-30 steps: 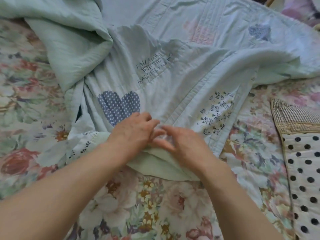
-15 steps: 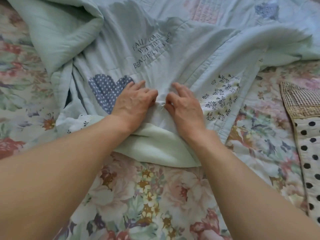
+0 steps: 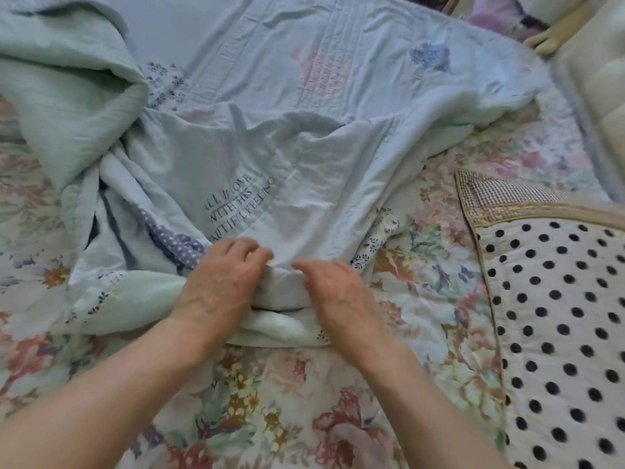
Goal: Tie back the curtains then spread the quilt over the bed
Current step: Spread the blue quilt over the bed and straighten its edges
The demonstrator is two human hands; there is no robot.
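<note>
A pale blue-green quilt [image 3: 304,137] with heart patches and stitched lettering lies rumpled across the floral bed sheet [image 3: 257,401]. Its left part is bunched up into a thick fold, and its near edge is gathered into a roll in front of me. My left hand [image 3: 223,282] and my right hand [image 3: 338,292] sit side by side on that near fold, fingers curled into the fabric and gripping it. No curtains are in view.
A polka-dot pillow [image 3: 561,333] with a checked, gold-trimmed border lies at the right on the bed. A cream padded headboard or cushion [image 3: 602,79] stands at the top right corner.
Both hands have drawn the quilt's near edge toward me and bunched it up; the lettering now lies just beyond my fingers. The view has lifted and takes in more of the quilt.
</note>
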